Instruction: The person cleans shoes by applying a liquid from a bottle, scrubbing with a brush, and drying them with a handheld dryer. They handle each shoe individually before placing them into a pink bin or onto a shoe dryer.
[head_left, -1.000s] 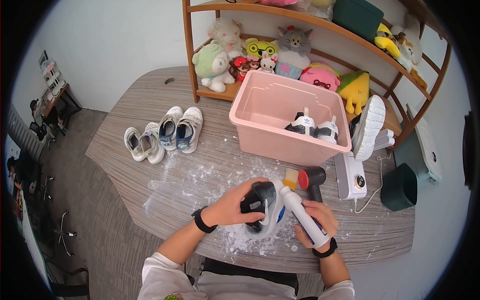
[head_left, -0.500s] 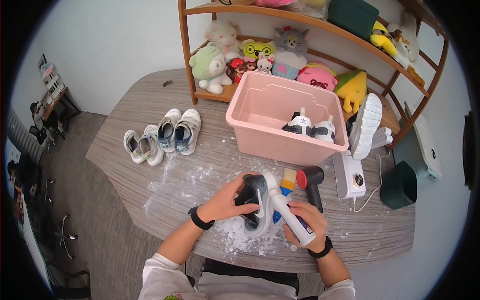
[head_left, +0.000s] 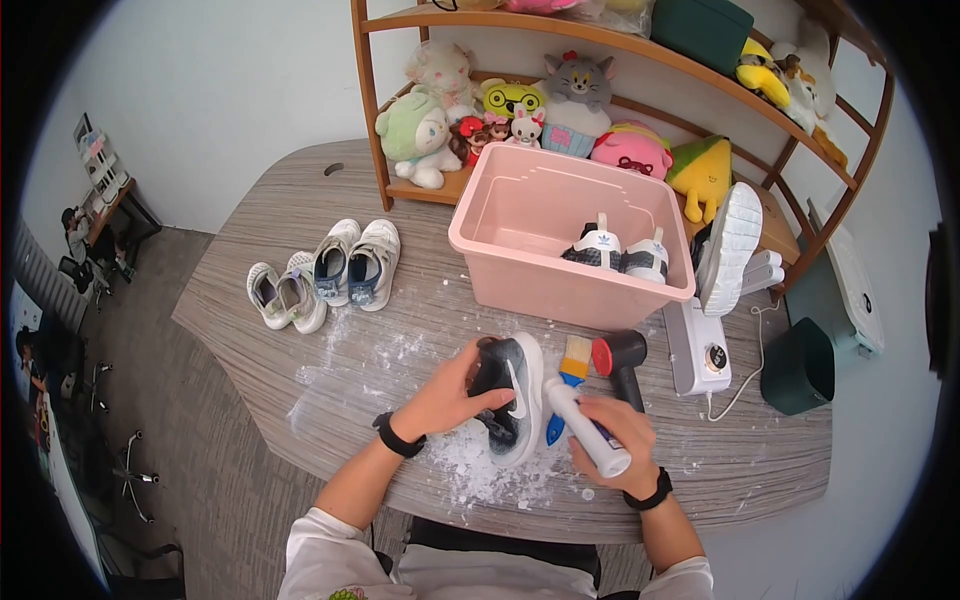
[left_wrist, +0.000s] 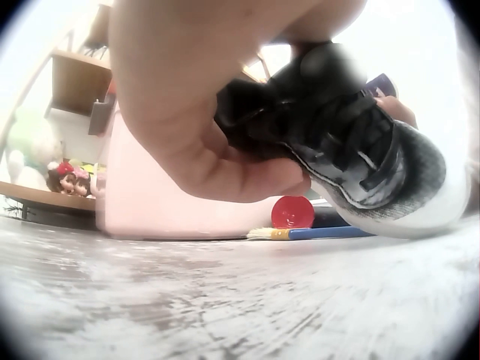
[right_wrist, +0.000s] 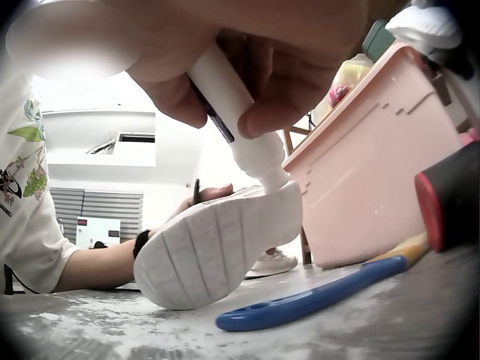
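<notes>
A black sneaker [head_left: 494, 369] with a white swoosh and thick white sole is tilted on its side above the powdery tabletop. My left hand [head_left: 437, 397] grips it, thumb on the upper. My right hand [head_left: 626, 432] holds a white squeeze bottle [head_left: 588, 428] by its body. In the right wrist view, the bottle's narrow tip [right_wrist: 274, 180] is right at the edge of the ridged white sole [right_wrist: 202, 255]. Laces and a pale toe [left_wrist: 427, 187] show in the left wrist view. Beside the shoe lies a blue-handled paintbrush [head_left: 570, 380].
A black hair dryer [head_left: 627, 352] with a red end lies right of the brush. Behind stands a pink bin [head_left: 560, 290] holding shoes. Two pairs of shoes [head_left: 372, 270] sit at left. A white device [head_left: 697, 350] carries an upright shoe at right, near a dark green bin [head_left: 797, 370].
The bottle has moved along the sole's edge, its tip lower in the head view and its base tilted more toward me. The sneaker has turned slightly and shifted left, uncovering the brush.
</notes>
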